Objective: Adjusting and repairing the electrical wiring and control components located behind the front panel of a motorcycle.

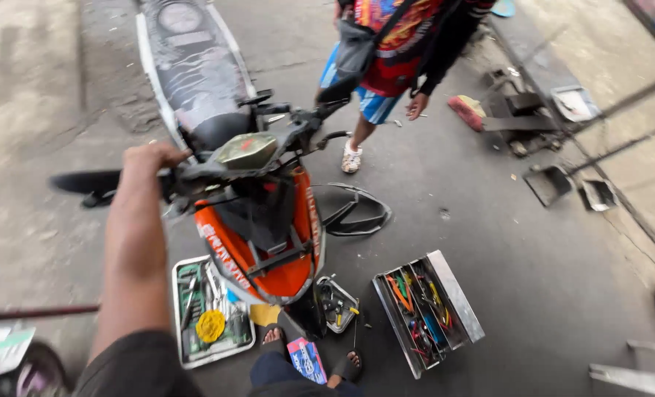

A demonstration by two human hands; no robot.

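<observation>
The orange and black motorbike (257,213) stands in front of you on the grey concrete floor (533,265), its long seat running away toward the top of the view and its stripped front end pointing down at your feet; your left hand (151,158) is stretched out along your bare forearm and clenched around the left handlebar grip (92,181), fingers wrapped over it; your right hand is out of view, so you cannot tell how it stands. Beyond the bars a person in a bright patterned shirt (393,51) stands just beside the bike. A loose black fairing panel (360,213) lies right of the front wheel; an open metal toolbox (426,309) sits nearer you, a flat tool tray (210,312) to its left, a small open case (336,303) between them.
</observation>
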